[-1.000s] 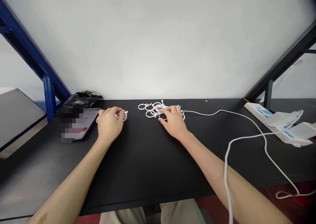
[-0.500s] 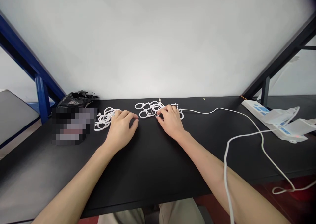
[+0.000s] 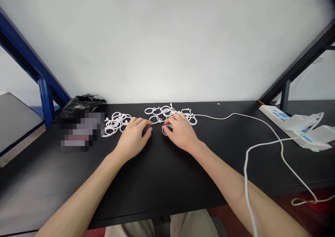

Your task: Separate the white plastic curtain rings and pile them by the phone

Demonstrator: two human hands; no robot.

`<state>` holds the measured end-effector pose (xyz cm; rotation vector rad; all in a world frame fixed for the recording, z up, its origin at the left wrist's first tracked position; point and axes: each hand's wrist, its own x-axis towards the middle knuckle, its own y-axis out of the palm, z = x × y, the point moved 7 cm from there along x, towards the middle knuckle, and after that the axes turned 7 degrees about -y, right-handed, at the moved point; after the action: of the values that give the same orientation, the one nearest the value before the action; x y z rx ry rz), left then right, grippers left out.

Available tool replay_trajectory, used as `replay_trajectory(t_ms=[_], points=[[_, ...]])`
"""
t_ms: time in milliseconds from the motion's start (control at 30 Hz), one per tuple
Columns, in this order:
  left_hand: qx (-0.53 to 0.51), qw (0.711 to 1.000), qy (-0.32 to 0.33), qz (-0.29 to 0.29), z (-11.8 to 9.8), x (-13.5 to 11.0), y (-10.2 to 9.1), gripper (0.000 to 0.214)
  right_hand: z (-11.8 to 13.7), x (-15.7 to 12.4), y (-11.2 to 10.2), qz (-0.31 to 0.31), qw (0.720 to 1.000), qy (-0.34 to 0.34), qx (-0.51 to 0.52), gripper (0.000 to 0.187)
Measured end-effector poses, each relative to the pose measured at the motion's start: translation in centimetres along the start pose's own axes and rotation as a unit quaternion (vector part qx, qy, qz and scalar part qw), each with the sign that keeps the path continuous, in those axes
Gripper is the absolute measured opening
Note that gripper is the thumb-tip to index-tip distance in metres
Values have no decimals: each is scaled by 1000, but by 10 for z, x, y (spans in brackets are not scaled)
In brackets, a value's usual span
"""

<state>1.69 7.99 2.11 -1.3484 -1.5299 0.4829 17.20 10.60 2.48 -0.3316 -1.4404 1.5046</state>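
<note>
Two piles of white curtain-style rings with small knobbed ends lie on the black table. The left pile sits just left of my left hand, which hovers low with thumb and fingers apart and nothing visible between them. My right hand bends over the front of the middle pile. Its thumb and fingertips close on one white ring, which pokes out on the near side. The fingers hide much of that ring and part of the pile behind.
A crumpled black plastic bag lies at the left, with a blurred patch before it. A white cable runs from the middle pile to the right and crosses over my right forearm. At the right lies a white power strip with plugs.
My right hand has drawn a ring a little toward me, off the front of the middle pile. My left hand has shifted slightly right, uncovering more of the left pile.
</note>
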Motion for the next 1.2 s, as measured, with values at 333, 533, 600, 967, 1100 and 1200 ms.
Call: replay_trajectory(t_ms=[333,533,600,967,1100,1200], points=[[-19,1000,-6,11,-1,0,0,22,31,-11,5,100,991,-90,20,12],[-14,993,-98,66,9,-1,10,21,34,-13,6,83,991,-94,53,17],[-49,982,-170,60,15,-2,7,24,33,-12,3,55,993,-94,51,18],[-190,957,-220,16,7,-5,-4,22,17,-10,4,-88,934,62,341,16],[-190,964,-184,-31,1,-5,-9,13,18,-10,6,-90,912,84,392,15],[-187,971,-146,-37,-4,-7,-11,14,20,-12,1,-96,909,71,398,12]])
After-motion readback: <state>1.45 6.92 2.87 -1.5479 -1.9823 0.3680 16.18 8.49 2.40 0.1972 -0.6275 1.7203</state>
